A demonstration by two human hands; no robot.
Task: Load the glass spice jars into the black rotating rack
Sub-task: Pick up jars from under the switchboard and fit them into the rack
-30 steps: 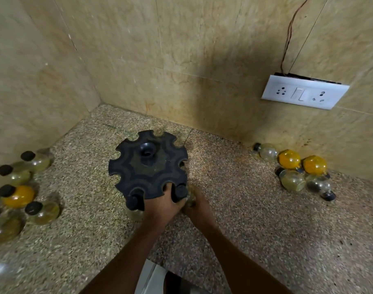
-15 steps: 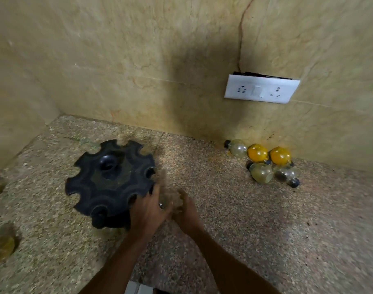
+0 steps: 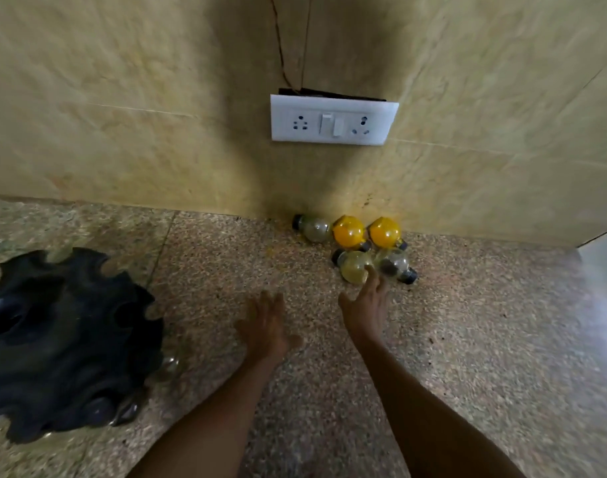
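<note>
1. Right hand (image 3: 365, 310), centre of frame, fingers spread and empty, one fingertip (image 3: 373, 273) at the lower edge of the pale jar (image 3: 353, 266); contact not clear.
2. Left hand (image 3: 266, 327), just left of centre, palm down, fingers splayed, holding nothing, above the counter (image 3: 484, 357).
3. Five jars lying on their sides, right of centre against the wall (image 3: 140, 98): clear jar (image 3: 314, 228), two yellow jars (image 3: 348, 231) (image 3: 384, 232) behind; pale jar and dark-flecked jar (image 3: 395, 263) in front.
4. Rack (image 3: 60, 343) at lower left, blurred, well apart from the jars; a glassy shape in its lower right slot, too smeared to name.
5. White switch plate (image 3: 333, 123) on the wall, upper centre, above the jars.
</note>
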